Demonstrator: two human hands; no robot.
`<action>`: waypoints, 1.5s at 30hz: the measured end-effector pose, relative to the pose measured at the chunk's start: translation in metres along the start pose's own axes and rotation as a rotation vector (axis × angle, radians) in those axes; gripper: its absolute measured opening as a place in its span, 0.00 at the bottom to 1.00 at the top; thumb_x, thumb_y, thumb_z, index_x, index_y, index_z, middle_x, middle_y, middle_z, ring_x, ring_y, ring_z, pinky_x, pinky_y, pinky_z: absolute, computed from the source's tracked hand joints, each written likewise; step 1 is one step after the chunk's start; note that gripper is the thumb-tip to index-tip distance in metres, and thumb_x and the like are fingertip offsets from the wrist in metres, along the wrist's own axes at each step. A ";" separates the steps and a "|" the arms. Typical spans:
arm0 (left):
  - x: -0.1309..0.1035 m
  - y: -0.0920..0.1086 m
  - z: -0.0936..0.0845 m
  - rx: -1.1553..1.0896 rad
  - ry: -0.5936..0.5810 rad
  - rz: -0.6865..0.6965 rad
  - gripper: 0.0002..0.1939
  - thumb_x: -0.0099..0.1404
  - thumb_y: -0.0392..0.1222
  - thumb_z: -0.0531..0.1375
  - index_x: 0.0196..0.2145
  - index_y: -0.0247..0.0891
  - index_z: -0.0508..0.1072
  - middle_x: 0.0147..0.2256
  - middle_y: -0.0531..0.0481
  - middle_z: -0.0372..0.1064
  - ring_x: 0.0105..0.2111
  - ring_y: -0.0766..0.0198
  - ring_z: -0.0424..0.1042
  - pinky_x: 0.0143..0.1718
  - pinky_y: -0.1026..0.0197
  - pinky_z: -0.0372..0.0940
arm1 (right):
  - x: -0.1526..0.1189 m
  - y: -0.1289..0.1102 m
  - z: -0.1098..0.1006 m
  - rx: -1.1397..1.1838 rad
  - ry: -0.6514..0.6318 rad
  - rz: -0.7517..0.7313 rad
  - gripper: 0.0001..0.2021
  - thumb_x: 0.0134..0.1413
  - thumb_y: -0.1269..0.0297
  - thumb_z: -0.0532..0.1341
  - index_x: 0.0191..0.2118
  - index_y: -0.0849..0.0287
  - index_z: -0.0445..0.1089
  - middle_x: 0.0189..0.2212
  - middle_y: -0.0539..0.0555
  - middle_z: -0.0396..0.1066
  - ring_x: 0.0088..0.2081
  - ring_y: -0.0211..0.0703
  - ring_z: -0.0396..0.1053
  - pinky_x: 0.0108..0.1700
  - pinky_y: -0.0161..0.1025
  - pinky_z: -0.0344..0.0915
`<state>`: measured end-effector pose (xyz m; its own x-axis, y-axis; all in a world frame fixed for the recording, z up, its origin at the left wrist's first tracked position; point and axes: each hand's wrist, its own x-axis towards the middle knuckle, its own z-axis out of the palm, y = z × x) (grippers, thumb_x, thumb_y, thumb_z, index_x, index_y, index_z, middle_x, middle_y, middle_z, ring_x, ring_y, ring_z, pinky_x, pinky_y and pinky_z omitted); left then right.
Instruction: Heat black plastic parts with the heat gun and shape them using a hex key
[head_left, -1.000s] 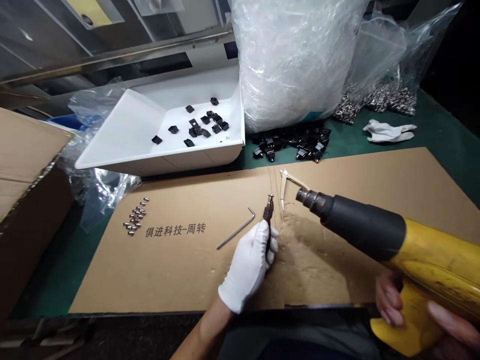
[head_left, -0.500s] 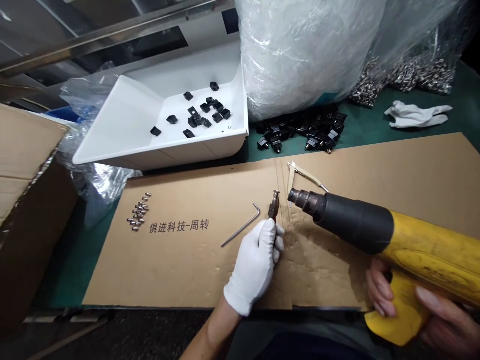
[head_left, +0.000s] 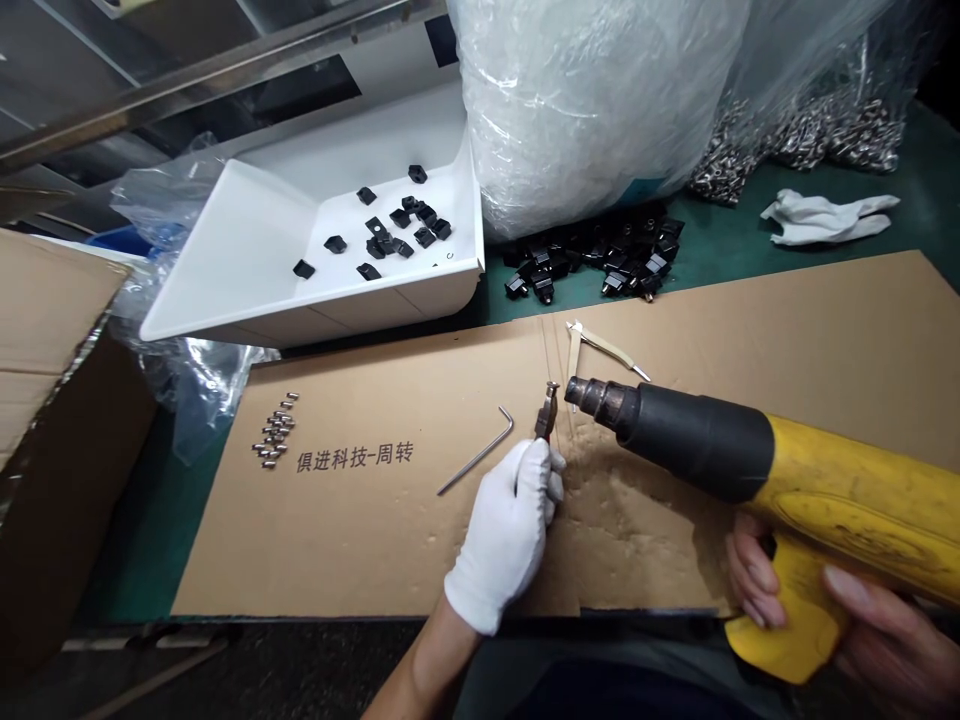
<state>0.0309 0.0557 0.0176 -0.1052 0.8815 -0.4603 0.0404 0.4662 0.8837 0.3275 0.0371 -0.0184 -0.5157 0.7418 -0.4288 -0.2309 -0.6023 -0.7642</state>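
Observation:
My left hand point(head_left: 504, 530), in a white glove, is closed round a pair of pliers point(head_left: 546, 415), whose jaws point away from me. A small metal fitting point(head_left: 553, 388) is at the tip of the jaws. My bare right hand point(head_left: 757, 570) grips the handle of a yellow and black heat gun point(head_left: 697, 440). Its stepped metal nozzle points left, close beside the fitting, with a small gap between them. Left of the gloved hand lies a hex key point(head_left: 476, 458). Beyond the nozzle rest side cutters point(head_left: 611, 350) with pale handles.
Small metal sleeves point(head_left: 276, 430) lie on the cardboard sheet point(head_left: 360, 560) at the left. A white bin point(head_left: 315, 305) holds several black parts. Behind are more black parts point(head_left: 600, 255), a big plastic bag point(head_left: 592, 110), bagged metal pieces point(head_left: 795, 140) and a white glove point(head_left: 829, 217).
The whole view has shifted slightly. The heat gun's nozzle is a little closer to the fitting; both hands keep their holds.

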 end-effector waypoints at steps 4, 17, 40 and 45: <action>0.000 0.000 0.000 0.004 -0.005 -0.013 0.25 0.74 0.63 0.48 0.38 0.40 0.70 0.27 0.54 0.64 0.23 0.68 0.59 0.24 0.65 0.57 | 0.000 -0.001 0.001 0.013 0.018 0.004 0.21 0.60 0.40 0.55 0.38 0.53 0.73 0.27 0.56 0.65 0.29 0.50 0.61 0.33 0.48 0.62; -0.001 0.002 0.002 0.019 0.009 0.017 0.25 0.74 0.63 0.49 0.38 0.39 0.71 0.27 0.53 0.66 0.23 0.68 0.60 0.24 0.65 0.59 | -0.003 0.000 0.003 0.057 0.055 -0.007 0.20 0.60 0.43 0.56 0.41 0.54 0.74 0.28 0.56 0.67 0.29 0.50 0.63 0.34 0.48 0.65; -0.002 -0.004 0.003 0.028 0.004 0.027 0.24 0.76 0.61 0.47 0.39 0.40 0.70 0.28 0.54 0.65 0.24 0.68 0.60 0.26 0.65 0.59 | -0.002 0.000 0.009 0.089 0.084 -0.063 0.18 0.60 0.46 0.56 0.38 0.56 0.72 0.30 0.56 0.65 0.29 0.48 0.63 0.33 0.45 0.65; -0.002 -0.005 0.003 0.033 0.012 0.037 0.24 0.76 0.61 0.47 0.39 0.40 0.70 0.28 0.54 0.65 0.24 0.68 0.60 0.26 0.64 0.59 | -0.002 -0.001 0.009 0.078 0.056 -0.042 0.19 0.61 0.46 0.55 0.38 0.56 0.73 0.29 0.57 0.65 0.29 0.49 0.63 0.34 0.45 0.65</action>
<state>0.0343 0.0518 0.0144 -0.1144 0.8974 -0.4262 0.0775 0.4358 0.8967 0.3215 0.0340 -0.0129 -0.4579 0.7809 -0.4249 -0.3157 -0.5897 -0.7434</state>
